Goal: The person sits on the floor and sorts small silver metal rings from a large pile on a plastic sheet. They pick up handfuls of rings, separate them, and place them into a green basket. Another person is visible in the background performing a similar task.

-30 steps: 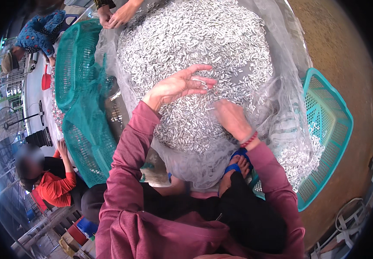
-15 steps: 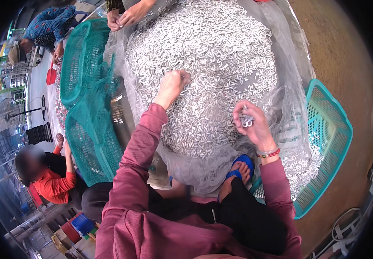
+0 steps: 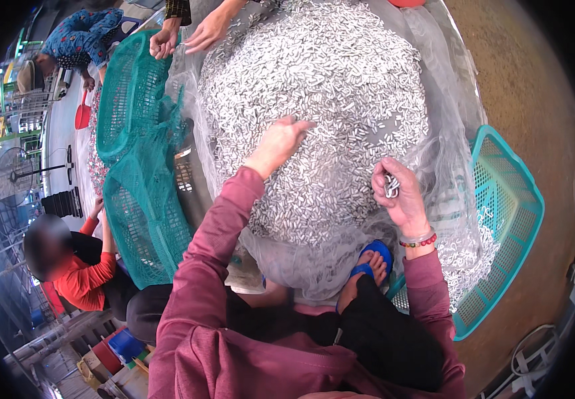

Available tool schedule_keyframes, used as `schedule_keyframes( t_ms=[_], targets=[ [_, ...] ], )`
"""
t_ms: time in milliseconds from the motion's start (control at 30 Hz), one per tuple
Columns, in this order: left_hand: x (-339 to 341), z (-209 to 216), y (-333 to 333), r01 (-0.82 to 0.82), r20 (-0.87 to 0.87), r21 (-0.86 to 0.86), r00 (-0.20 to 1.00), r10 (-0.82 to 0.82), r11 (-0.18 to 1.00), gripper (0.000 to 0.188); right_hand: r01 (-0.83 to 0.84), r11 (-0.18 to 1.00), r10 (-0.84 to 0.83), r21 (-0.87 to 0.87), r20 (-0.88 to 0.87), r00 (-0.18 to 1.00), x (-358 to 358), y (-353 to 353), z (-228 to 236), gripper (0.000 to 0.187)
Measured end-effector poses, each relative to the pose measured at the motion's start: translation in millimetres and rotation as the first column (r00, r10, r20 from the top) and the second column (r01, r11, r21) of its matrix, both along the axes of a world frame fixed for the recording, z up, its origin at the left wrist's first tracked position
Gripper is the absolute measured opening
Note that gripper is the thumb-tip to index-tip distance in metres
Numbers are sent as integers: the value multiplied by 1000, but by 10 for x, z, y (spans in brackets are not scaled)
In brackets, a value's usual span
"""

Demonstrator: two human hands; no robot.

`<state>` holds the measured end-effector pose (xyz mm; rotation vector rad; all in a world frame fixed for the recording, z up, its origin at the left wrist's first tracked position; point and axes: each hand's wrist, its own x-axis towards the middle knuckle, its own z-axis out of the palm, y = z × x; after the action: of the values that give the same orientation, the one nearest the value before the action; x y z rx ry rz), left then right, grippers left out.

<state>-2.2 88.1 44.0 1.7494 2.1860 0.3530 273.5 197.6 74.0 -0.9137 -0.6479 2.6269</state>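
A wide heap of small silver-white metal pieces (image 3: pixel 320 86), many shaped like narrow loops, lies on translucent netting (image 3: pixel 300 256). Over the heap's middle is my left hand (image 3: pixel 278 145), its index finger stretched out onto the pieces and the other fingers partly bent; I see nothing held in it. At the heap's right edge my right hand (image 3: pixel 404 199) is turned palm up, its fingers curled round several looped metal pieces (image 3: pixel 391 186). A turquoise plastic basket (image 3: pixel 533 206) stands to the right of this hand, with more whitish looped pieces (image 3: pixel 467 272) inside.
Two green baskets covered by green netting (image 3: pixel 142 193) line the left side. A co-worker's hands (image 3: pixel 209 30) are at the far left edge of the heap. Two other people sit further left, near a red scoop (image 3: pixel 82 116) and a fan (image 3: pixel 13 176). My blue sandal (image 3: pixel 382 251) is below the netting.
My left hand has shifted right across the heap, and its index finger has straightened. The right hand has moved slightly right and down with its pieces. The co-worker's hands have come apart.
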Motion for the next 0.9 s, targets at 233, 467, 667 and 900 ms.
schedule_keyframes(
  t_ms=[233, 467, 667, 900],
  targets=[
    [-14, -161, 103, 20, -66, 22, 998, -19, 1000, 11, -253, 917, 210, 308, 166, 964, -351, 134, -117, 19],
    [-66, 328, -46, -526, 992, -123, -97, 84, 841, 8, -607, -89, -129, 790, 595, 793, -1366, 197, -956, 14],
    [161, 234, -205, -516, 840, -47, -484, -245, 856, 16, -362, 387, 51, 848, 373, 927, -965, 217, -871, 7],
    [385, 60, -155, -525, 786, -324, 314, 533, 787, 21, 43, 998, -41, 46, -45, 998, -97, 334, -368, 20]
  ],
)
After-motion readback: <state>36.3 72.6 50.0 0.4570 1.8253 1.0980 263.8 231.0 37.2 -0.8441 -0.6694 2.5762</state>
